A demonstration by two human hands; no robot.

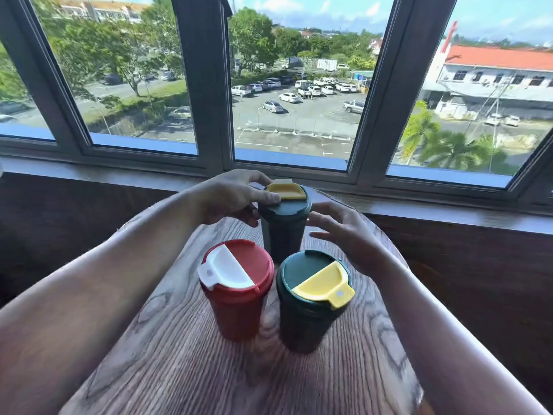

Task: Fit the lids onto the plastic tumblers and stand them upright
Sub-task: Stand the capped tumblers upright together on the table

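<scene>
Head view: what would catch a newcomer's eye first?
Three lidded tumblers stand upright on the wooden table: a red tumbler front left, a near green tumbler front right, a far green tumbler behind. The left hand grips the far one's lid; the right hand hovers open beside it.

Table (pixel 185 369): wood-grain surface, matt, with visible dark figuring. Red tumbler (pixel 236 313) and both green tumblers (pixel 302 322) (pixel 282 235): smooth plastic, low sheen. White flap (pixel 223 272) and yellow flaps (pixel 324 284): smooth plastic.

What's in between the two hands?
The far green tumbler stands upright between them, seen in the head view. The left hand grips its lid; the right hand hovers open beside it.
</scene>
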